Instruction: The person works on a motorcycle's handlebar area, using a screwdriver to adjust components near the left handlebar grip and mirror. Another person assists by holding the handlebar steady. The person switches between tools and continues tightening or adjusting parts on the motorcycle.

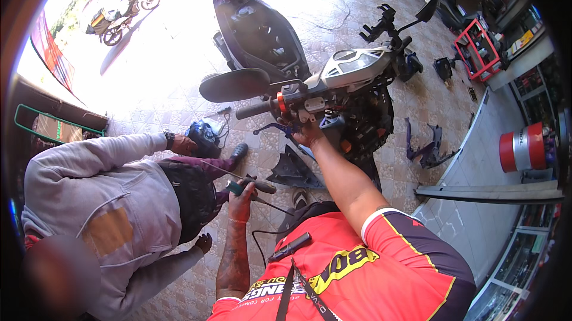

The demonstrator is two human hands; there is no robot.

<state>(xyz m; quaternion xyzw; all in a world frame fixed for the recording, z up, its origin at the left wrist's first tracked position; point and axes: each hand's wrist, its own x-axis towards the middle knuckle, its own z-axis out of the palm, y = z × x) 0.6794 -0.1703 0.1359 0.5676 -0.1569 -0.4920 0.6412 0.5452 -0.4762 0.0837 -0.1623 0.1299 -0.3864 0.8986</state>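
Note:
A partly stripped scooter with a white and silver front panel (pixel 357 66) stands in front of me. My right hand (pixel 307 134) reaches in under its handlebar, beside the blue brake lever (pixel 274 126) and brake fluid reservoir (pixel 314 105). Its fingers look curled against the parts there; what they grip is hidden. Low in front of me, my left hand (pixel 242 199) is closed around a screwdriver with a dark handle (pixel 264 187) and a long thin shaft. A green piece (pixel 234 188) also shows at those fingers. Above the reservoir's side is a black handlebar grip (pixel 254 110).
A person in a grey hoodie (pixel 128 193) stands close on my left. Dark fairing pieces (pixel 293 169) and purple trim (pixel 430 147) lie on the tiles. The scooter's mirror (pixel 235 85) juts left. Right are a red rack (pixel 478 50), a red-white drum (pixel 522 147) and glass cabinets.

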